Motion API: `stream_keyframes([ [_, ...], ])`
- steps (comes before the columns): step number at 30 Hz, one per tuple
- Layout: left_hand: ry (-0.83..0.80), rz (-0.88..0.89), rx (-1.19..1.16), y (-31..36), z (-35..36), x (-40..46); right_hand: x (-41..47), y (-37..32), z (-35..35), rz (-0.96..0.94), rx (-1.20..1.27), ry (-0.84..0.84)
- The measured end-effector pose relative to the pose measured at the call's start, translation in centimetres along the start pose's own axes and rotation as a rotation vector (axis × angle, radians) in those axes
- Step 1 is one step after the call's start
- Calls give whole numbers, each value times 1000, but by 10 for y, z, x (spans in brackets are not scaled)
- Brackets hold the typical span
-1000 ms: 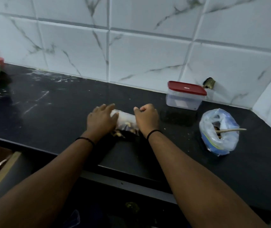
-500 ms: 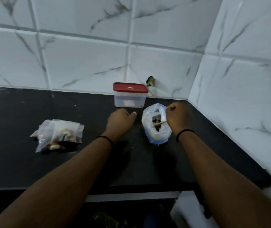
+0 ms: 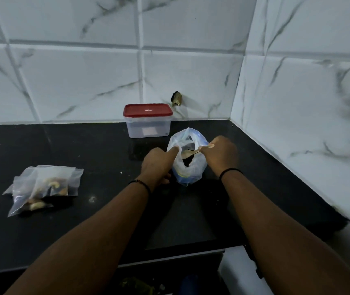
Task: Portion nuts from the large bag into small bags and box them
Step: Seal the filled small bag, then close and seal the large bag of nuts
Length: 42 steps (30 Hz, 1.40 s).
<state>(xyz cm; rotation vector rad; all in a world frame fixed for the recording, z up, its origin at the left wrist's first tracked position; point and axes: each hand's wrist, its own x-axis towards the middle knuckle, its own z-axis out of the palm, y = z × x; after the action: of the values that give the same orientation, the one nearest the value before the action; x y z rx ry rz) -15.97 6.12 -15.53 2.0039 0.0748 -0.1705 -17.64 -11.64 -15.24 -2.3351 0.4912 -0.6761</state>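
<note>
- My left hand (image 3: 157, 163) grips the left rim of the large bag (image 3: 187, 167), thumb hooked over the edge, pulling the mouth wide.
- My right hand (image 3: 220, 155) is curled round the handle of a wooden spoon (image 3: 189, 153), whose bowl dips into the bag's opening (dark nuts show inside, though I cannot make out how many).
- The large bag stands upright on the black counter (image 3: 84, 145), between my two hands, near the right-hand corner of the tiled wall.
- Just behind it sits the box (image 3: 148, 126), clear-walled, its red lid (image 3: 148, 110) on.
- Well off to the left lie the filled small bags (image 3: 42, 188), overlapping one another flat on the counter.
- A dark band circles each wrist.
</note>
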Motion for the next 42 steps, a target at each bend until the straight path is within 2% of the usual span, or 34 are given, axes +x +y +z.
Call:
stream_keyframes([
  [3, 19, -28, 23, 2, -2, 3, 3, -2, -16, 36, 178, -11],
  [8, 6, -29, -12, 6, 1, -2, -3, -10, -47, 276, 676, 12],
  [11, -106, -5, -84, 3, 7, -14, -6, -27, -56, 260, 819, -34],
  [14, -189, 3, -123, 4, 7, -24, -6, -57, -41, 220, 883, -154],
  [17, -130, -50, -115, 1, -18, -19, 2, -85, -2, 236, 811, -249],
  [23, 118, -19, -134, -36, -91, 13, 14, -122, 78, 412, 550, -412],
  [27, 155, 6, -136, -41, -103, 35, 18, -132, 90, 272, 314, -549],
  [31, 191, 25, -70, -45, -104, 47, 15, -138, 92, 181, 136, -571],
  [34, 226, 78, -65, -33, -101, 53, 20, -140, 78, 135, 167, -468],
  [36, 218, 140, -71, -21, -91, 56, 20, -133, 56, 83, 224, -317],
  [39, 154, 196, -131, 5, -69, 60, 29, -102, 20, -44, -23, -96],
  [42, -3, 169, -259, 38, -34, 61, 25, -53, -16, 116, -164, -53],
])
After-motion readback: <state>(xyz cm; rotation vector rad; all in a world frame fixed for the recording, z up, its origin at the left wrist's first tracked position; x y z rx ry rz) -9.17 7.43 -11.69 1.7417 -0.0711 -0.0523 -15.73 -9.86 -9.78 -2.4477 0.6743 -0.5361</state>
